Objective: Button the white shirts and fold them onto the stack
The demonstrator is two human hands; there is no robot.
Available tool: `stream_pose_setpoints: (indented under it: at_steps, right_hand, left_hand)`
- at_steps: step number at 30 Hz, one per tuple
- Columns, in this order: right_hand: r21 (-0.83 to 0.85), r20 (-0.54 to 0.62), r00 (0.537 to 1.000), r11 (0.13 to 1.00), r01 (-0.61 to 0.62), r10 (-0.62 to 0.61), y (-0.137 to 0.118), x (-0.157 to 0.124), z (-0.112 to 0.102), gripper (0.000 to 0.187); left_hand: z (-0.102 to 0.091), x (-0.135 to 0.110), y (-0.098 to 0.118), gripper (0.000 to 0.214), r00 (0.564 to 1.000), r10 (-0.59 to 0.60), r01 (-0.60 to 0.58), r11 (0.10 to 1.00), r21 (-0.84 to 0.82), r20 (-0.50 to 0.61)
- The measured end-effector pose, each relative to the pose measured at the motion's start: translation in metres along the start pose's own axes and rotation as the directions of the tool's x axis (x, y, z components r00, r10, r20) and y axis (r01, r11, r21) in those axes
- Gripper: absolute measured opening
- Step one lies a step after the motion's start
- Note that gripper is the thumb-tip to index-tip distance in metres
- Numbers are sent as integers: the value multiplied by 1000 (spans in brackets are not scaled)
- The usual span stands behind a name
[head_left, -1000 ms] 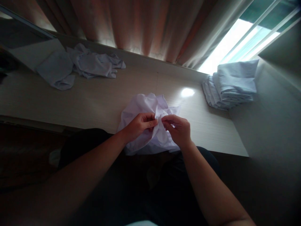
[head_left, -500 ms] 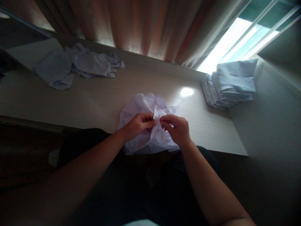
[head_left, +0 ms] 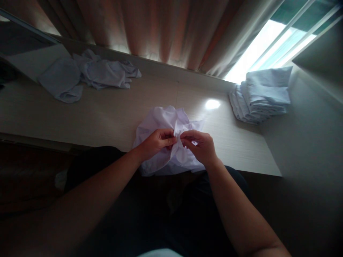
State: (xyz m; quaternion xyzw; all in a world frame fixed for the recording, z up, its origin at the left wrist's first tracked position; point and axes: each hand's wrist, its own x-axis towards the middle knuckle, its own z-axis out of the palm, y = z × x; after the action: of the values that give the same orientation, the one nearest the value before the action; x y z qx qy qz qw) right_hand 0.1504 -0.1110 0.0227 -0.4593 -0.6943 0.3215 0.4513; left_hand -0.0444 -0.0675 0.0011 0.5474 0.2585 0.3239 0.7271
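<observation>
A crumpled white cloth (head_left: 163,119) lies at the near edge of a pale wooden table (head_left: 107,114), partly hanging over it. My left hand (head_left: 157,142) pinches a fold of the cloth with thumb and fingers closed. My right hand (head_left: 200,146) pinches the same bunch of fabric right beside it, fingertips almost touching the left ones. Both hands sit over the middle of the cloth.
A heap of loose white cloths (head_left: 88,73) lies at the far left of the table. A stack of folded white cloths (head_left: 261,94) stands at the far right by the wall. Curtains (head_left: 160,28) and a bright window (head_left: 268,46) run behind the table.
Both hands keep their pinch on the cloth and have barely shifted; the fingers have worked the fold slightly.
</observation>
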Motion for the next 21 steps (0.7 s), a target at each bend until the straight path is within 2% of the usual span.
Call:
stream_pose_setpoints:
  at_steps: [21]
  right_hand:
    - [22,36,999,1000,17,-17,3,0,0,11]
  left_hand:
    - [1,-1,2,28,1000,-19,19,1000,17,4]
